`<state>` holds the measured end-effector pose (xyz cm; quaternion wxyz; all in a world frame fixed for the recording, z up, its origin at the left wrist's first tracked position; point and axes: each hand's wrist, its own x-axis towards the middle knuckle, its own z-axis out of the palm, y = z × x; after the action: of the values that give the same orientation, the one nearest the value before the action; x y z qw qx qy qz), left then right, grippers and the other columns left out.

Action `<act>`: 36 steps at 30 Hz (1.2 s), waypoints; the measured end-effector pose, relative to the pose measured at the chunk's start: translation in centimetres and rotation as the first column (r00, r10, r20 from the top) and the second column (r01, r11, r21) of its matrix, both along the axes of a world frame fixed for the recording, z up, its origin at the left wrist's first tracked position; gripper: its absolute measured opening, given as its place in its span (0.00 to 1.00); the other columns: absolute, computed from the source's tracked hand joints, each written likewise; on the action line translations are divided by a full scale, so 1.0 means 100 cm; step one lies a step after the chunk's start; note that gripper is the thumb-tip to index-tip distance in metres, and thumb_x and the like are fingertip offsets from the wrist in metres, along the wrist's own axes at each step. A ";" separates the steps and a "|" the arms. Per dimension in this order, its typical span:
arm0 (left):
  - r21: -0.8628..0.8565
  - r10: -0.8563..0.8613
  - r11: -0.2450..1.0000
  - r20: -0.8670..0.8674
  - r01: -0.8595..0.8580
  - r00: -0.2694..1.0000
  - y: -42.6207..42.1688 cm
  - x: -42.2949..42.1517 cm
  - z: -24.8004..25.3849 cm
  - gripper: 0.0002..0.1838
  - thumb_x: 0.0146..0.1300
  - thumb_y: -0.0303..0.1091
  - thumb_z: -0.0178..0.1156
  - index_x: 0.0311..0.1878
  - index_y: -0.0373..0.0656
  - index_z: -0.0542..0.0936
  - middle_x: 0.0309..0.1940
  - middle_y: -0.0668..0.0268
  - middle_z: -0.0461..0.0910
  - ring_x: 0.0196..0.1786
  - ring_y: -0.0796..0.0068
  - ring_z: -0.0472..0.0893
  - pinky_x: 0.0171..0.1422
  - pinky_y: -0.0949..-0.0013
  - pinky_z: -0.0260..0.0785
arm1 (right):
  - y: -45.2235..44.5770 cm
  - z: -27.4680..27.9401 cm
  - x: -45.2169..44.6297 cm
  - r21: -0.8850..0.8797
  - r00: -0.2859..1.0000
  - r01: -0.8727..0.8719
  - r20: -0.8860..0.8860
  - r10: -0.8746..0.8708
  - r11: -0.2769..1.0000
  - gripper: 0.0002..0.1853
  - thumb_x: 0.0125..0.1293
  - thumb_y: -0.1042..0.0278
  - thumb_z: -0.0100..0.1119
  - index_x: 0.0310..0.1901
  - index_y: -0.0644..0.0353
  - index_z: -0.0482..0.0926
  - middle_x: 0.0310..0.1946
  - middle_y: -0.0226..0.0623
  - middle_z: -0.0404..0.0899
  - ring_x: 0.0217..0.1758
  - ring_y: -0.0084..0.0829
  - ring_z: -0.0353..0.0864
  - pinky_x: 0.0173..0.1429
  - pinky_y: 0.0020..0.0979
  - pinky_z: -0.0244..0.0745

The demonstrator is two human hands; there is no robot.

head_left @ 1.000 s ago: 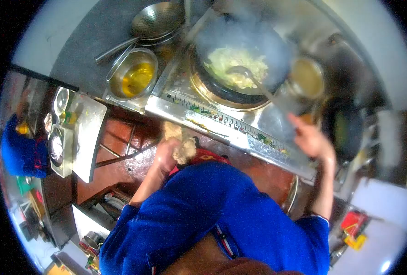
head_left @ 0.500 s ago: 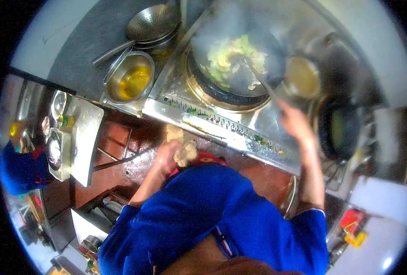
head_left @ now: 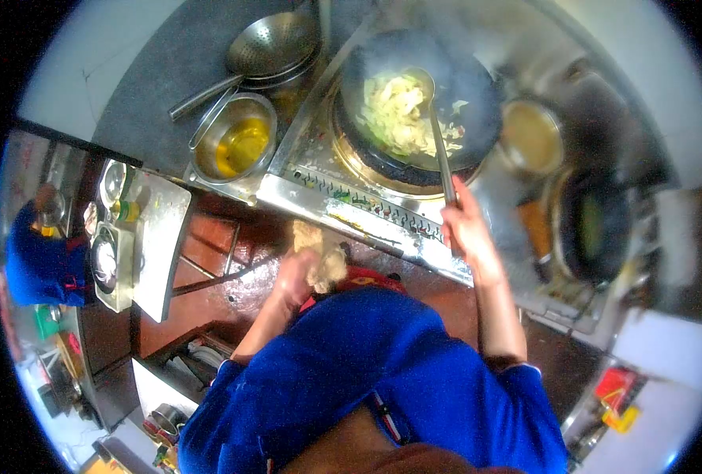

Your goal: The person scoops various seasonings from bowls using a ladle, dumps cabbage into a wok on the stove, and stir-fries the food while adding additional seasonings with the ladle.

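Observation:
My right hand (head_left: pixel 467 225) is closed round the handle of a long metal ladle (head_left: pixel 439 146). The ladle's round bowl rests among chopped pale green vegetables (head_left: pixel 394 110) in a dark wok (head_left: pixel 477 87), from which steam rises. The wok sits on a stove burner. In front of my body, my left hand (head_left: pixel 294 276) is closed on a crumpled tan cloth (head_left: pixel 322 261), held apart from the wok and below the stove's front edge.
Left of the wok stand a metal bowl of yellow oil (head_left: pixel 244 146) and a perforated strainer (head_left: pixel 272 43). To the right are a round pan of brownish liquid (head_left: pixel 531 138) and a second dark wok (head_left: pixel 596 225). A person in blue (head_left: pixel 43 253) is at far left.
My right hand has moved left and down, and the ladle now stands more upright in the image. The vegetables have shifted into a heap at the wok's left. My left hand still holds the cloth.

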<state>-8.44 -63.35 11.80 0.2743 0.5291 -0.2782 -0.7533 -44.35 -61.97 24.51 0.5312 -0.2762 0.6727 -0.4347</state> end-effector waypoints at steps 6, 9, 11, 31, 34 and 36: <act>0.170 0.060 0.985 -0.127 -0.038 0.990 -0.002 0.004 -0.009 0.11 0.66 0.33 0.53 0.42 0.39 0.82 0.44 0.60 0.82 0.45 0.65 0.80 0.61 0.65 0.69 | 0.061 0.013 0.015 0.150 0.984 -0.169 -0.040 0.176 0.974 0.40 0.66 0.79 0.50 0.79 0.50 0.52 0.27 0.31 0.71 0.21 0.22 0.72 0.21 0.27 0.68; 0.056 -0.129 0.990 -0.019 0.130 0.991 -0.006 -0.027 0.058 0.15 0.69 0.34 0.51 0.51 0.37 0.81 0.57 0.55 0.80 0.58 0.62 0.78 0.72 0.62 0.62 | 0.058 -0.009 -0.008 0.108 0.915 -0.234 -0.313 0.256 0.966 0.39 0.66 0.79 0.49 0.79 0.50 0.53 0.43 0.42 0.79 0.39 0.32 0.81 0.41 0.32 0.78; 0.011 -0.172 0.985 0.008 0.172 0.985 -0.010 -0.032 0.070 0.14 0.67 0.34 0.53 0.49 0.36 0.80 0.52 0.56 0.78 0.53 0.63 0.78 0.62 0.61 0.64 | 0.063 -0.011 -0.013 -0.049 0.730 -0.312 -0.651 0.207 0.949 0.39 0.65 0.78 0.50 0.79 0.52 0.54 0.58 0.51 0.79 0.57 0.39 0.81 0.59 0.34 0.76; -0.053 -0.057 0.996 0.251 0.073 0.966 0.006 -0.030 0.047 0.13 0.64 0.38 0.55 0.40 0.38 0.82 0.34 0.65 0.81 0.34 0.70 0.77 0.40 0.64 0.71 | 0.065 0.003 -0.020 0.082 0.973 -0.214 -0.074 0.220 0.973 0.39 0.66 0.79 0.53 0.78 0.50 0.55 0.27 0.30 0.70 0.19 0.20 0.69 0.18 0.26 0.68; -0.108 -0.002 0.994 0.144 0.018 0.990 0.007 -0.034 0.040 0.13 0.64 0.38 0.55 0.39 0.38 0.82 0.33 0.64 0.81 0.34 0.70 0.77 0.41 0.64 0.71 | 0.060 0.004 -0.019 0.021 0.999 -0.019 -0.025 0.019 1.000 0.39 0.66 0.79 0.53 0.78 0.50 0.53 0.30 0.31 0.70 0.20 0.20 0.69 0.18 0.26 0.67; 0.034 0.070 0.997 0.052 -0.071 0.996 0.010 -0.043 0.051 0.12 0.63 0.37 0.56 0.38 0.38 0.82 0.32 0.64 0.80 0.34 0.70 0.77 0.40 0.64 0.71 | 0.062 -0.005 -0.018 -0.024 0.992 0.105 0.070 -0.103 0.994 0.40 0.66 0.79 0.53 0.79 0.49 0.51 0.31 0.31 0.70 0.20 0.20 0.68 0.18 0.25 0.66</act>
<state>-12.71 -62.36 16.90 0.2841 0.5624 -0.2528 -0.7342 -46.14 -55.76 24.04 0.5270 -0.2331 0.6614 -0.4802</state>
